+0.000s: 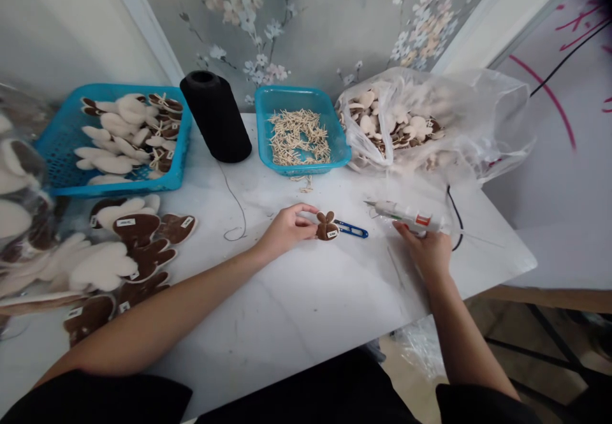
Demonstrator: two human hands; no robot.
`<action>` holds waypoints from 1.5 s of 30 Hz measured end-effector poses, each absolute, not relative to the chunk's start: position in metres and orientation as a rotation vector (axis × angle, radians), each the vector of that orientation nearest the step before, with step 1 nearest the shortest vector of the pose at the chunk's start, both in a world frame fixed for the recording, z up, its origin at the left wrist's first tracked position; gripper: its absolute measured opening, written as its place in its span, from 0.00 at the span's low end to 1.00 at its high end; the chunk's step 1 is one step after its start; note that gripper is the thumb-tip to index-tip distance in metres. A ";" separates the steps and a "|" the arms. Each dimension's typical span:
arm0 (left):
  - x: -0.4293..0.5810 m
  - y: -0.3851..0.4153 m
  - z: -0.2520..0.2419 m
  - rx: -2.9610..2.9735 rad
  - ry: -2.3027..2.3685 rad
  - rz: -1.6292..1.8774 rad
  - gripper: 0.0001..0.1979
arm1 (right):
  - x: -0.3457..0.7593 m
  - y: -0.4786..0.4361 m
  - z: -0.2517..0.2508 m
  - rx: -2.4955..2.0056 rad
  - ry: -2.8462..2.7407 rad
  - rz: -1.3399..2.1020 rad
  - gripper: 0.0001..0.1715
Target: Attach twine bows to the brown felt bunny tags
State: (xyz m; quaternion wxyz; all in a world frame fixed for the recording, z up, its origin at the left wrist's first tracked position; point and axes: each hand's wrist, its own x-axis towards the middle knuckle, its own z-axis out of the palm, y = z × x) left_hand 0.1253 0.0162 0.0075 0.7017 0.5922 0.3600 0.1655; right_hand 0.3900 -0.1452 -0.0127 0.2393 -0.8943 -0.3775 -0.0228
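My left hand [287, 227] pinches a small brown rabbit-shaped plush piece [327, 226] with a white label, holding it flat on the white table [306, 296]. My right hand [428, 248] is wrapped round the grip of a white hot glue gun [406, 217], whose nozzle points left, a little right of the piece. Blue thread snips [352, 229] lie on the table just right of the plush piece, between the two hands.
A blue tray of short tan sticks [300, 134], a black thread cone [216, 116], a blue basket of cream and brown plush pieces [122, 137] and a plastic bag of more pieces [406, 124] line the back. More plush pieces [134, 245] lie at left. The glue gun's black cord [454, 210] runs back.
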 end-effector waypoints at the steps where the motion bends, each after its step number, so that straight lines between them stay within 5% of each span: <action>1: 0.125 0.016 0.007 1.328 0.804 0.368 0.19 | 0.400 -0.145 -0.013 -2.481 -1.026 -0.052 0.32; 10: 0.106 0.005 0.029 1.582 0.760 -0.027 0.27 | 0.439 -0.139 -0.018 -2.535 -1.110 0.012 0.36; 14: 0.080 0.006 0.040 1.632 0.864 -0.172 0.30 | 0.425 -0.171 -0.022 -2.482 -0.960 -0.274 0.43; 19: 0.052 0.010 0.035 1.535 0.895 -0.183 0.26 | 0.368 -0.201 -0.021 -2.205 -0.762 -0.306 0.26; 24: 0.043 0.009 0.025 1.414 0.837 -0.110 0.24 | 0.304 -0.142 0.011 -1.753 -1.646 0.206 0.07; 32: 0.039 0.006 0.029 1.319 0.836 -0.045 0.23 | 0.279 -0.034 0.027 -1.491 -2.278 0.320 0.10; 45: 0.039 0.009 0.015 1.359 0.798 -0.032 0.23 | 0.284 -0.030 0.004 -1.501 -2.370 0.192 0.09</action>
